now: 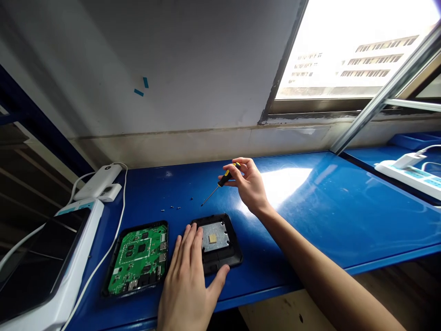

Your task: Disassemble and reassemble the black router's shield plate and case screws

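My right hand [248, 185] grips a black and yellow screwdriver [225, 177], its thin shaft slanting down to the left above the tabletop. Several small screws [172, 207] lie to the left of the tip. Fingers stretched out, my left hand [189, 276] rests over the left edge of a black plastic cover [236, 250]. Inside that cover sits a grey metal plate [220, 230] bearing a small beige pad [212, 238]. Left of my left hand lies a green circuit board [141, 259] in a black casing half, ports along its right and near edges.
On the left stand a white device with a dark screen [44, 257], a white power strip [98, 181] and a loose white cable [119, 225]. A metal post [375, 99] rises at the right, with another power strip [409, 177] beyond it. The blue table [330, 220] ends at a wall.
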`<state>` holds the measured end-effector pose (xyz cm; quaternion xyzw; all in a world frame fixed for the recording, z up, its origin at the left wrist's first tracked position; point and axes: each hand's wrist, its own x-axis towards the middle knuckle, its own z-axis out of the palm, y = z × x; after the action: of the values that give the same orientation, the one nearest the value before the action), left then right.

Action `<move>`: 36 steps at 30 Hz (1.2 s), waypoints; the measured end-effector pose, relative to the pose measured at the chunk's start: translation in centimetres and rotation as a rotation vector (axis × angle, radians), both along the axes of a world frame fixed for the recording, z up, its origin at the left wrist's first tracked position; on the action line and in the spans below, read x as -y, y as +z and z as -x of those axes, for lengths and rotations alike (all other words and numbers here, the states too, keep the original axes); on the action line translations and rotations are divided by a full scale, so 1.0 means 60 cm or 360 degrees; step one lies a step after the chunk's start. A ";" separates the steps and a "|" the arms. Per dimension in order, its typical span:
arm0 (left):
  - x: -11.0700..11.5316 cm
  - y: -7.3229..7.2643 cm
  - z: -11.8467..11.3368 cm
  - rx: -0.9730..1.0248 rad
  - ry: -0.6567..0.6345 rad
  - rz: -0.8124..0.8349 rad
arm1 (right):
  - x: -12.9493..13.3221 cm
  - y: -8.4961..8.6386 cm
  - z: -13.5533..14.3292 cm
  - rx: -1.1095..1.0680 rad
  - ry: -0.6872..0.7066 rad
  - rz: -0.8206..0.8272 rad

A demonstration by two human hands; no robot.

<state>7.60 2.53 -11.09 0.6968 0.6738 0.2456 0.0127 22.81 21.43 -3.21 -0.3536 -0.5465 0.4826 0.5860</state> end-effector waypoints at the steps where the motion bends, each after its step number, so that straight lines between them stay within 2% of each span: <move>1: 0.000 0.000 0.000 0.0003 0.0001 0.0001 | 0.001 0.000 0.001 0.0007 0.0000 -0.0001; 11: 0.001 -0.004 0.000 0.0001 0.0012 0.0009 | 0.007 0.009 -0.002 0.0055 -0.0099 -0.0074; 18: -0.003 0.009 -0.010 -0.0005 0.0065 -0.0050 | 0.048 0.026 -0.004 0.0180 -0.0143 -0.0455; 22: -0.004 0.015 -0.016 0.0002 0.0078 -0.0074 | 0.072 0.012 0.010 0.0264 -0.0181 -0.0633; 26: -0.004 0.014 -0.015 -0.0010 0.0086 -0.0062 | 0.078 -0.002 0.017 0.0363 -0.0167 -0.0716; 36: -0.003 0.016 -0.012 -0.0016 0.0045 -0.0050 | 0.080 -0.007 0.018 0.0406 -0.0177 -0.0772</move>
<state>8.31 2.72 -10.14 0.6885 0.6798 0.2527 -0.0052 21.71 16.65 -3.61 -0.2903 -0.6951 0.2564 0.6056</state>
